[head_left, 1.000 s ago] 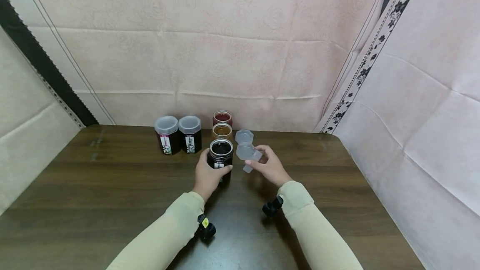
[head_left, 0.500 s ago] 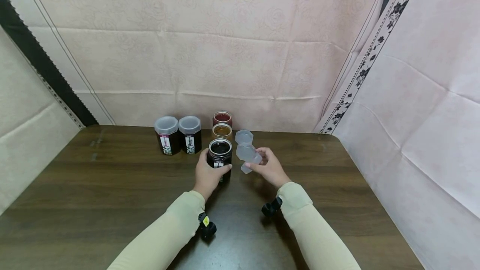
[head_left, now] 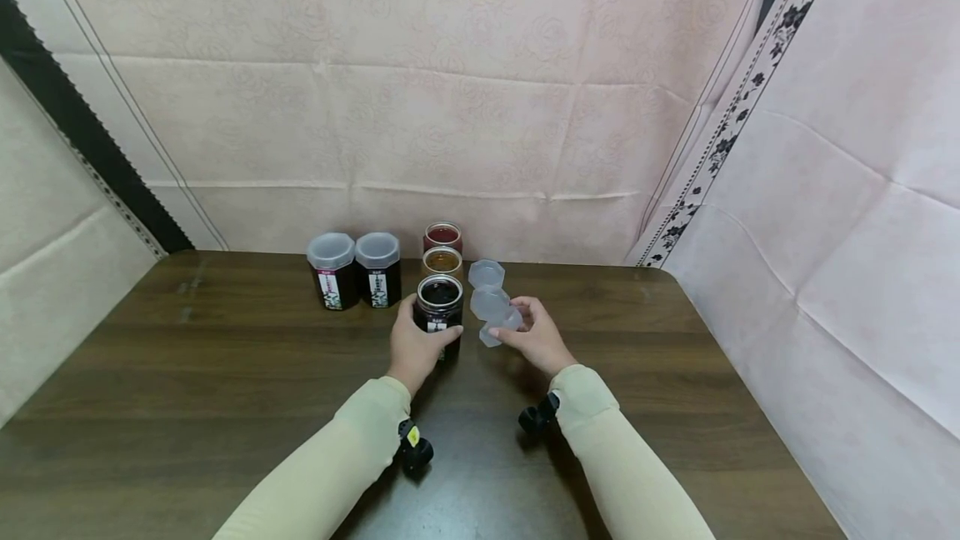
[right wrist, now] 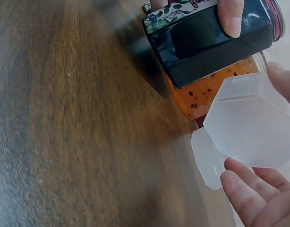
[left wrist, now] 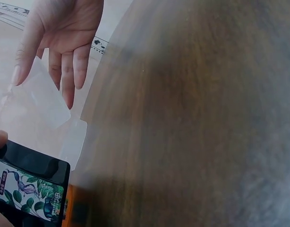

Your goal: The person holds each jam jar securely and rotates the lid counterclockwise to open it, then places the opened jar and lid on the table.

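Observation:
My left hand [head_left: 417, 347] grips a dark, lidless jar [head_left: 440, 293], whose wide mouth faces up. Cannot tell whether its base touches the table. In the left wrist view its label [left wrist: 31, 191] shows green leaves and a purple flower. To the right of it, my right hand [head_left: 537, 336] holds a translucent hexagonal lid [right wrist: 251, 123] by its edge, between thumb and fingers. Other translucent lids lie beside the jars, including a far lid [head_left: 486, 273] and a middle lid [head_left: 490, 303]. One lid [right wrist: 207, 158] shows partly under the held one.
Behind the gripped jar stand an open amber jar [head_left: 443, 261] and an open red jar [head_left: 442, 234], in line. Two dark capped jars [head_left: 331, 272] stand side by side on the left. A patterned cloth [head_left: 450, 107] rises at the back edge of the brown wooden table [head_left: 247, 373].
The lid in my right hand has shifted slightly left, nearer the dark jar, and more of the clear piece below the fingers shows. The left hand keeps its hold on the jar.

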Available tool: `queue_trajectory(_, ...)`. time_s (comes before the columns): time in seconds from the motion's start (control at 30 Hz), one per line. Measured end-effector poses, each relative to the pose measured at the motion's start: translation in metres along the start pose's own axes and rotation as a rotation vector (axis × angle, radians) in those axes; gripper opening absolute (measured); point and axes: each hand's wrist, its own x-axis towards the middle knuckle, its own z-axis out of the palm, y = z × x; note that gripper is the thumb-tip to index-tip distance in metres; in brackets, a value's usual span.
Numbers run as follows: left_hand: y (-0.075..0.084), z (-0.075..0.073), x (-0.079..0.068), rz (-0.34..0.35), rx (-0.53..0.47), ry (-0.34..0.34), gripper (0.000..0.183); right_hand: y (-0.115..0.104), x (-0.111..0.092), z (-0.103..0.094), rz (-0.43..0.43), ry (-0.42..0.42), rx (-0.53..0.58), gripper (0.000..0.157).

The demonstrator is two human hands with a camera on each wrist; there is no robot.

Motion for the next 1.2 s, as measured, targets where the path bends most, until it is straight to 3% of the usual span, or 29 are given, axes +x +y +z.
queue_trajectory(0.53,-0.001,0.002,0.003,-0.007,-0.010,0.025,0.079,0.010,0.003,0.005,-0.006,0.016,0.086,0.061)
queue_trajectory(1.2,-0.003,0.005,0.005,-0.030,-0.005,0.014,0.082,0.018,0.003,0.006,0.040,0.012,0.057,0.062)
